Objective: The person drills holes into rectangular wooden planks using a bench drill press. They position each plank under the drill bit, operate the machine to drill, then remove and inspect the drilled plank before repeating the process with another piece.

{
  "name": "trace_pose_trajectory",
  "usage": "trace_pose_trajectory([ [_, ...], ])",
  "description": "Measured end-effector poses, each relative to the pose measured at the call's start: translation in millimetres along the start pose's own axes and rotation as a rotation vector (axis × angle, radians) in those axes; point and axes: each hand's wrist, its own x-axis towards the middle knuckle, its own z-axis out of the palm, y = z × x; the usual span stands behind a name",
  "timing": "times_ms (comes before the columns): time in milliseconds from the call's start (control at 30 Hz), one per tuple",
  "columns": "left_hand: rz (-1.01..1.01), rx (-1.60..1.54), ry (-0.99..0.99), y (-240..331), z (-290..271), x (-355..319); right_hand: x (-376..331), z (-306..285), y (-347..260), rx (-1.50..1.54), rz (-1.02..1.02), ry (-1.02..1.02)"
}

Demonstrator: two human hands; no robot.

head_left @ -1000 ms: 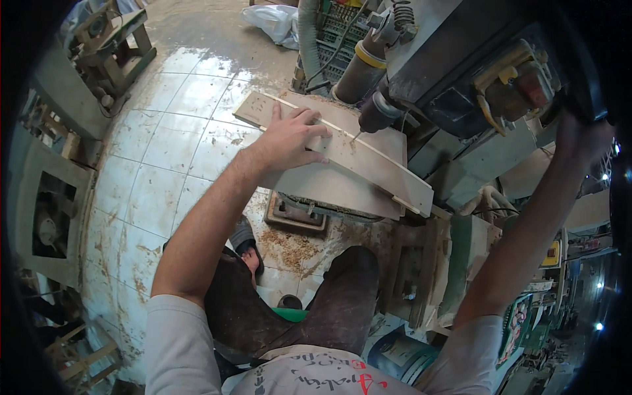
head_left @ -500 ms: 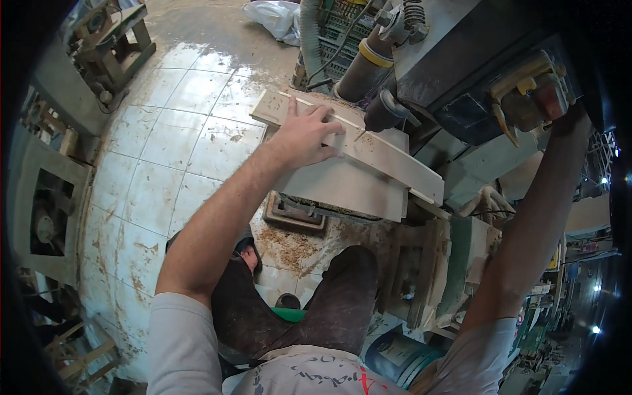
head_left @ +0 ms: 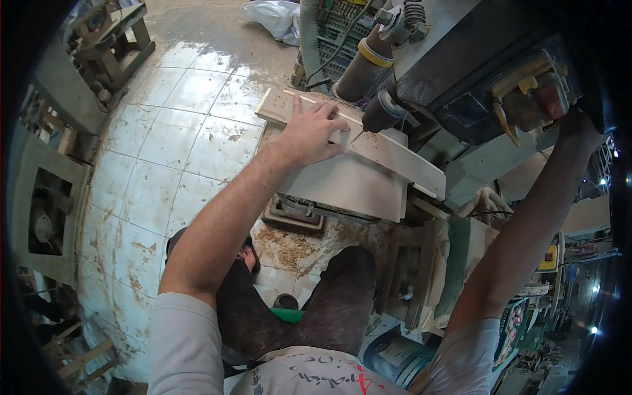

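Left hand (head_left: 317,133) spread wide here, fingers fanned across the pale wooden board (head_left: 401,159), thumb toward its near edge! The board lies slantwise on a broad pale panel (head_left: 352,187), right under the drill chuck (head_left: 383,112). The thin bit (head_left: 357,137) points down at the board's face, a sprinkle of shavings (head_left: 372,141) just beside it; whether the tip touches, I can't tell. Over to the right hand (head_left: 580,133): it's up at the side of the drill press (head_left: 454,85), in shadow, and what its fingers close on can't be made out.

Now the containers! Stacked dark plastic crates (head_left: 339,49) with open lattice sides stand behind the press, contents unreadable from here. A crumpled whitish plastic bag (head_left: 273,20) sits near them, its inside hidden. Down low, a dark bucket (head_left: 395,352) with a teal edge stands near the right thigh, contents unclear. Further right, a green-edged container (head_left: 521,304) shows mottled red and pale shapes, too blurred to name. And sawdust (head_left: 289,247) lies heaped on the tiles below!
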Motion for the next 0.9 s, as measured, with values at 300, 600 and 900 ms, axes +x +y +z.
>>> trace_pose_trajectory([
  [300,-0.005,-0.002,0.000,0.4,0.3,0.7,-6.2,-16.6,-11.7,-0.011,-0.005,0.010],
  [600,-0.009,-0.022,0.000,2.3,-1.5,1.0,-5.6,-49.3,-15.9,-0.172,-0.045,-0.069],
  [900,-0.014,-0.007,0.003,3.2,-1.6,0.7,3.7,-89.4,-33.2,0.358,0.234,-0.381],
])
